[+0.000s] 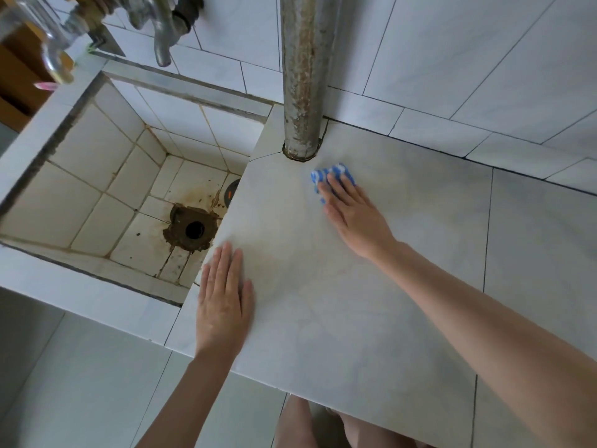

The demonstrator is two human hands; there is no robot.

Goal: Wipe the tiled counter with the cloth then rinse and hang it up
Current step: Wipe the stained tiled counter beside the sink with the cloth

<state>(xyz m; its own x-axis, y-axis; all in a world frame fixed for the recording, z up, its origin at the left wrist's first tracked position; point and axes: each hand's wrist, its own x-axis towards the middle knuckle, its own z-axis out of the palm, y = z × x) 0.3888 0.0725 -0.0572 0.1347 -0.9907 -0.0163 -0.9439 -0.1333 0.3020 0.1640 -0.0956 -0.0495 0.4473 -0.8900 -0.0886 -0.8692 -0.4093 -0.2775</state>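
Observation:
A small blue and white cloth (334,174) lies bunched on the pale tiled counter (403,253), just in front of the rusty vertical pipe (305,76). My right hand (352,211) presses flat on the cloth, fingers over its near half, so only its far edge shows. Near the counter's left edge beside the sink, my left hand (224,299) rests palm down with its fingers together and nothing in it.
A sunken tiled sink (97,176) with a stained drain hole (193,231) lies to the left. Metal taps (161,30) hang above its back wall. White wall tiles (468,59) rise behind the counter. My bare legs (300,425) show below its front edge.

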